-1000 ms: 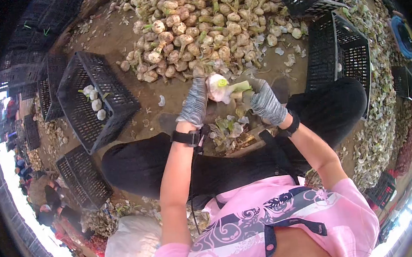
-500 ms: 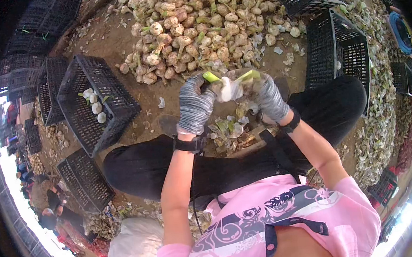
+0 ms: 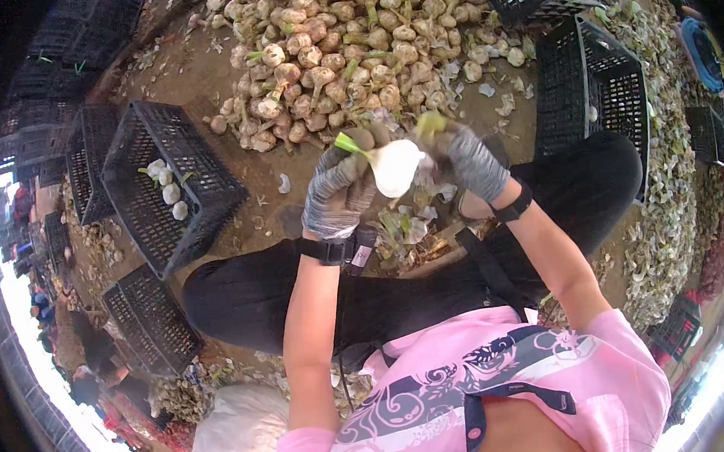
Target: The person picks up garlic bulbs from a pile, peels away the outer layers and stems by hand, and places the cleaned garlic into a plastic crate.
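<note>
In my gloved left hand is a garlic bulb, white and smooth, gripped by its neck with the green stem end pointing up and left. Just right of the bulb, my gloved right hand is closed on a strip of garlic peel, yellowish green and smeared by motion. The right fingertips are blurred, and the peel stands apart from the stem. Between my legs, below the hands, lies a small heap of peelings.
Ahead is a big pile of unpeeled garlic. A black crate on the left holds a few white bulbs. Another crate stands at right, beside a band of discarded skins. A white sack sits at lower left.
The outer skin has come away from the bulb, baring its white surface. My right hand has drawn slightly apart with the peel, while my left hand has tilted the bulb.
</note>
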Action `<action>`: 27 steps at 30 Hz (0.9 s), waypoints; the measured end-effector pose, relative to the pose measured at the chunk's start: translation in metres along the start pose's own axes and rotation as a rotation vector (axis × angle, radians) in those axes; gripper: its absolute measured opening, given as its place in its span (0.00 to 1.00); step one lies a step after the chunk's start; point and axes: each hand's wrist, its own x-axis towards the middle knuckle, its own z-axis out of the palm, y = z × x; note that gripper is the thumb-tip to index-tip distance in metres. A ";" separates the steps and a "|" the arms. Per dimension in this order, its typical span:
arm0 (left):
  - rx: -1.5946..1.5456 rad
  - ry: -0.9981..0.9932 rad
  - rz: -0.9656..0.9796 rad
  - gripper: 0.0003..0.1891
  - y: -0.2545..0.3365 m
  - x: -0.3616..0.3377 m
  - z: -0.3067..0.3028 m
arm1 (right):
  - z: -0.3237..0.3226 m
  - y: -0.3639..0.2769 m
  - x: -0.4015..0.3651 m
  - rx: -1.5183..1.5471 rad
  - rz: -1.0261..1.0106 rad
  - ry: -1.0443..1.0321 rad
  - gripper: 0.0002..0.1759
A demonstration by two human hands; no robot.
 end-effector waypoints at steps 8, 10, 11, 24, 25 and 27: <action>-0.323 0.258 -0.046 0.17 0.003 0.010 -0.014 | -0.034 -0.035 -0.035 0.739 0.173 -0.507 0.24; -0.281 0.282 -0.031 0.16 0.001 0.015 -0.029 | -0.016 -0.035 -0.029 0.173 0.087 -0.164 0.28; -0.257 0.299 -0.025 0.15 -0.001 0.017 -0.029 | -0.028 -0.018 -0.007 -0.012 0.094 -0.272 0.30; -0.019 0.472 -0.021 0.07 -0.023 0.010 -0.035 | -0.028 0.003 0.044 -0.449 -0.474 0.366 0.12; -0.058 0.458 0.016 0.08 -0.022 0.011 -0.033 | -0.023 -0.004 0.041 -0.485 -0.374 0.333 0.12; -0.067 0.452 0.014 0.10 -0.018 0.010 -0.028 | -0.013 -0.007 0.028 -0.525 -0.273 0.298 0.12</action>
